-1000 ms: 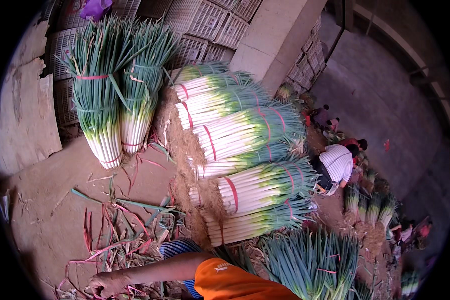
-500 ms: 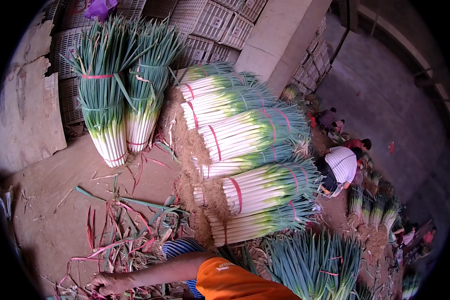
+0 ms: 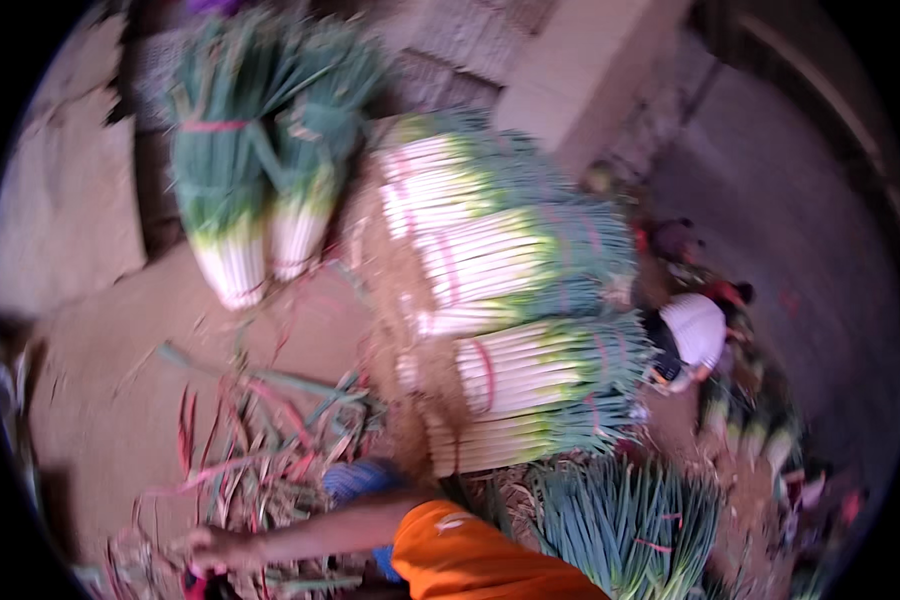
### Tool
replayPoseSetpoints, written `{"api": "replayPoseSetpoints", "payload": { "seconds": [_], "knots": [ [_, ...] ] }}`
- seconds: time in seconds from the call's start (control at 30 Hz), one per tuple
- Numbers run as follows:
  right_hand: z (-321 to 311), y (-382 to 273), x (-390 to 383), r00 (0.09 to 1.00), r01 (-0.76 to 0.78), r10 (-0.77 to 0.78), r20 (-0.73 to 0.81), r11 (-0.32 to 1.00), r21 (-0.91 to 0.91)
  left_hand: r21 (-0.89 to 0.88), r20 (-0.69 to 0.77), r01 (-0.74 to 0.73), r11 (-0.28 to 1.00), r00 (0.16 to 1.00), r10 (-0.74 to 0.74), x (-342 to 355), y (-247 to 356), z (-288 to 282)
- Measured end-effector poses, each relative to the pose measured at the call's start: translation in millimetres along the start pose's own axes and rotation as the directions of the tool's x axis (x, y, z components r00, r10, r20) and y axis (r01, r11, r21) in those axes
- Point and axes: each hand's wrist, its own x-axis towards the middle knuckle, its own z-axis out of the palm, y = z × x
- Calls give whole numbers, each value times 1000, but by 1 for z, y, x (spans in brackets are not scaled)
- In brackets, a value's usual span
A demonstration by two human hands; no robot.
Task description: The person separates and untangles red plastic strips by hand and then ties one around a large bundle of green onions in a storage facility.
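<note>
My right hand (image 3: pixel 213 549) is low in the picture, on a bare forearm from an orange sleeve (image 3: pixel 470 550); its fingers look curled, what they hold unclear. Just below it is a blurred red-and-dark object (image 3: pixel 203 585), among loose pink ties and leaf scraps (image 3: pixel 245 430). Blue striped cloth (image 3: pixel 355 480) shows behind the forearm. Tied bunches of green onions (image 3: pixel 490 255) lie stacked centre, roots to the left. Two more bunches (image 3: pixel 225 190) are at upper left; loose green tops (image 3: pixel 610 520) are at lower right. My left hand is not in view.
Plastic crates (image 3: pixel 450 50) are stacked at the back beside a concrete pillar (image 3: pixel 580 70). A torn board (image 3: pixel 65 210) stands at left. A person in a striped shirt (image 3: pixel 690 330) bends at right, near other people (image 3: pixel 675 240) and more bunches (image 3: pixel 750 420) along a grey floor (image 3: pixel 790 230).
The view has shifted and blurred, moving the upper bunches up and right in the picture. My right hand sits slightly higher, with the red-and-dark object now showing beneath it.
</note>
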Motion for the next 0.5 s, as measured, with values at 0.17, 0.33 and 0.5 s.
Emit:
{"api": "replayPoseSetpoints", "payload": {
  "seconds": [0.17,0.33,0.5],
  "knots": [
    [-30,6,-15,968,-131,143,-205,989,69,-239,204,23,971,979,27,1,45,45],
    [-11,-37,-11,974,16,7,-228,995,100,-292,134,-39,956,988,81,-28,63,22],
    [6,-56,-5,983,-74,13,-183,941,-330,-402,63,-45,914,995,76,-32,54,7]
  ]
}}
